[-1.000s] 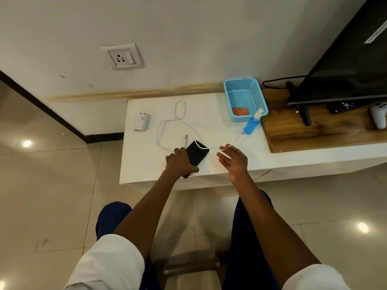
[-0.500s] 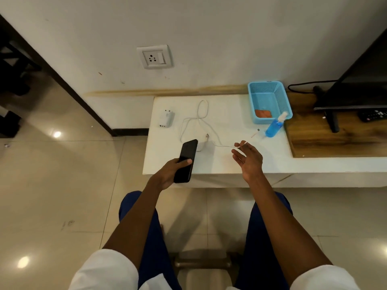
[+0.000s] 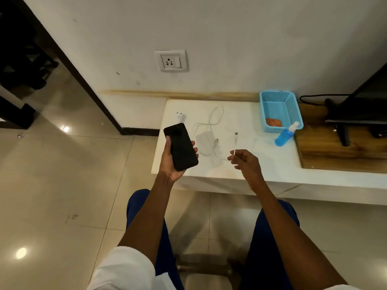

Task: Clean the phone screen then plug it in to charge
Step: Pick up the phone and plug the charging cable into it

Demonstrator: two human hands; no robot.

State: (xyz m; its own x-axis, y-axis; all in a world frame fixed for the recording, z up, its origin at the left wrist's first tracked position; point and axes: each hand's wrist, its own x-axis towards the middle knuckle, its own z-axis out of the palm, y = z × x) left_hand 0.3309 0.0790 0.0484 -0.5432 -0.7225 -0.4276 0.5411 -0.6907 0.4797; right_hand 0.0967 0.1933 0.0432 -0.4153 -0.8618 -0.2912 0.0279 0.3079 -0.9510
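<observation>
My left hand (image 3: 170, 164) holds a black phone (image 3: 181, 146) screen up, lifted over the left front of the white table (image 3: 276, 160). My right hand (image 3: 246, 162) pinches the white charging cable (image 3: 211, 124) a little below its plug end (image 3: 236, 136), which sticks up above my fingers. The rest of the cable lies looped on the table between my hands. A white charger adapter (image 3: 180, 116) lies at the table's back left. A wall socket (image 3: 170, 61) sits on the wall above the table.
A blue mesh basket (image 3: 279, 101) holding an orange cloth (image 3: 274, 122) stands at the back of the table, with a blue spray bottle (image 3: 285, 135) lying in front of it. A TV on a wooden board (image 3: 335, 151) fills the right side. Tiled floor lies left.
My left hand lifted the phone off the table and turned it screen up. My right hand picked up the cable near its plug end. The view shifted left.
</observation>
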